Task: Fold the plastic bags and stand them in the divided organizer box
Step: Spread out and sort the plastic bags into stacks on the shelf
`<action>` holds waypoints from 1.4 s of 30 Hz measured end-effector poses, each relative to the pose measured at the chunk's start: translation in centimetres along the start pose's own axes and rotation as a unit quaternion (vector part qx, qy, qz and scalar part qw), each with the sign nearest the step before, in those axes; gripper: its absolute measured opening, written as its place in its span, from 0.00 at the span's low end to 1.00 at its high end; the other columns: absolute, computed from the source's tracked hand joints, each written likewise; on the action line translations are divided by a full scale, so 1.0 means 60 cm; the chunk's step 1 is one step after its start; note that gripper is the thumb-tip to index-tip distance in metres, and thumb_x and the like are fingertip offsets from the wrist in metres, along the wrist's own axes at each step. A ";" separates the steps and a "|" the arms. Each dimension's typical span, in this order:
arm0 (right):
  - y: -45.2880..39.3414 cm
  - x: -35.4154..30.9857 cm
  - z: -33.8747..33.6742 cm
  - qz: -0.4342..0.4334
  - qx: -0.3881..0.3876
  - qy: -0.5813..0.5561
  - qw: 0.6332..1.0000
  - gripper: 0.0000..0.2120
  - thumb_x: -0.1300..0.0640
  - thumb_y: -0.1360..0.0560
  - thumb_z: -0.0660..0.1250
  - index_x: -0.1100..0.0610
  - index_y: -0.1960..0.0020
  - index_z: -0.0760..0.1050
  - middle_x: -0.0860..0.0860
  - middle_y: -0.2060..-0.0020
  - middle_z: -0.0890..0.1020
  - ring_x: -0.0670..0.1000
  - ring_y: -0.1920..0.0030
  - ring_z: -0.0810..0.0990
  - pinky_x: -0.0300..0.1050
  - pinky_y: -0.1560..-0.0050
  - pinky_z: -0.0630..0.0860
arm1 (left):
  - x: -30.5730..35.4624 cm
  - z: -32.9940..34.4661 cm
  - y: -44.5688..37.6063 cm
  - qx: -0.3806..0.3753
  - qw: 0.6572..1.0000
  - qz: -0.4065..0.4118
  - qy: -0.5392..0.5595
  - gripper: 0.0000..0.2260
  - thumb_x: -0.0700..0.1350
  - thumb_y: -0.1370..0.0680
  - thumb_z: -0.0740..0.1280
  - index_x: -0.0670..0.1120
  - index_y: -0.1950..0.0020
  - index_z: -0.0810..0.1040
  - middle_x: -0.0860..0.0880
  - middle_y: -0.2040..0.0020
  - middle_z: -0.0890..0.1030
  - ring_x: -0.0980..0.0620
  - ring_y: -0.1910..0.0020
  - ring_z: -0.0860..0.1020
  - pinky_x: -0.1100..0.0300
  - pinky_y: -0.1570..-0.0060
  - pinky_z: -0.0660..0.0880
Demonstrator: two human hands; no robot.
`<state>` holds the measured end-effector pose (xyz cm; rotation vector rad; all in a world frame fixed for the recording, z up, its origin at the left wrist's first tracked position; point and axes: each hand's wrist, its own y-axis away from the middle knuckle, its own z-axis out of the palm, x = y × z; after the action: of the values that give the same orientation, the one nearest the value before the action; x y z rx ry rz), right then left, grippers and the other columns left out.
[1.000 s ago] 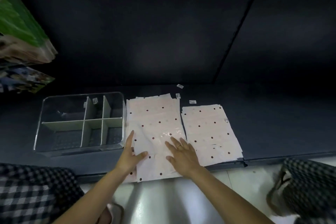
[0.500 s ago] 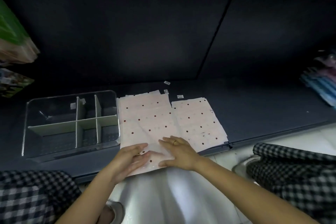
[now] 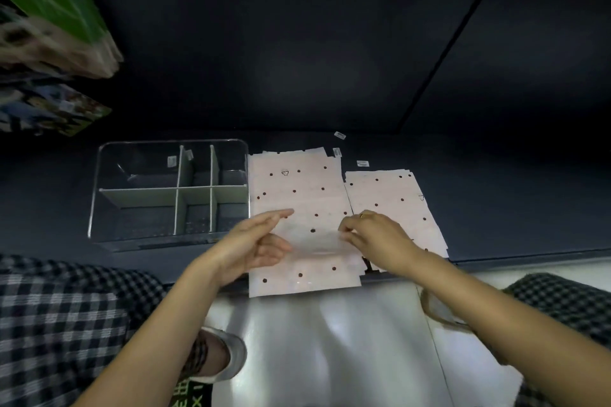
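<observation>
A pale pink plastic bag (image 3: 314,243) with dark dots is lifted off the near end of the left stack of bags (image 3: 297,188). My left hand (image 3: 254,243) pinches its left edge between thumb and fingers. My right hand (image 3: 377,235), with a ring on it, pinches the right edge. A second stack of the same bags (image 3: 390,195) lies just right of the first, partly under my right hand. The clear organizer box (image 3: 99,195) with white dividers stands left of the stacks, and no bags show in its compartments.
Everything lies on a dark low shelf (image 3: 512,208) whose front edge runs under my wrists. Small white labels (image 3: 339,135) lie behind the stacks. Colourful packages (image 3: 49,20) hang over the upper left. My checked knees and a shoe (image 3: 228,353) sit on the white floor.
Both hands went from lying flat on the left stack to pinching one bag by its side edges and raising it a little. The camera view shifted.
</observation>
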<state>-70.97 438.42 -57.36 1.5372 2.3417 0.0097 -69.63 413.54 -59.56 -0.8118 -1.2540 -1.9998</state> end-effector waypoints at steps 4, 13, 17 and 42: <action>-0.099 0.001 -0.024 0.011 0.012 0.004 1.000 0.10 0.55 0.20 0.58 0.56 0.47 0.77 0.52 0.52 0.82 0.55 0.46 0.74 0.45 0.52 0.69 | -0.020 0.004 -0.029 0.274 0.921 0.235 -0.144 0.09 0.51 0.20 0.61 0.52 0.45 0.79 0.51 0.72 0.77 0.59 0.74 0.72 0.65 0.68 0.70; -0.256 0.012 0.026 0.071 -0.071 0.073 0.992 0.14 0.63 0.23 0.54 0.49 0.61 0.71 0.50 0.60 0.76 0.57 0.44 0.72 0.48 0.48 0.63 | -0.115 0.023 -0.072 0.231 0.709 0.382 -0.546 0.21 0.51 0.24 0.67 0.48 0.31 0.71 0.45 0.31 0.70 0.44 0.33 0.68 0.48 0.34 0.68; -0.247 0.011 0.029 0.047 -0.055 0.006 0.997 0.09 0.58 0.21 0.57 0.54 0.51 0.76 0.50 0.58 0.80 0.56 0.47 0.74 0.48 0.46 0.66 | -0.127 0.015 -0.081 0.270 0.849 0.284 -0.356 0.41 0.48 0.28 0.73 0.57 0.26 0.48 0.55 0.24 0.52 0.63 0.27 0.50 0.65 0.31 0.54; -0.050 0.025 0.023 -0.017 -0.139 -0.072 0.988 0.05 0.52 0.19 0.56 0.49 0.53 0.68 0.50 0.60 0.75 0.50 0.56 0.71 0.44 0.56 0.66 | -0.146 -0.042 -0.083 0.057 0.918 0.097 -0.379 0.12 0.44 0.30 0.75 0.53 0.48 0.82 0.56 0.48 0.83 0.57 0.47 0.80 0.58 0.42 0.74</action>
<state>-73.78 438.26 -59.65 1.3169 2.1489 0.2005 -68.56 414.55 -69.84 -1.6736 -1.5959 -1.4602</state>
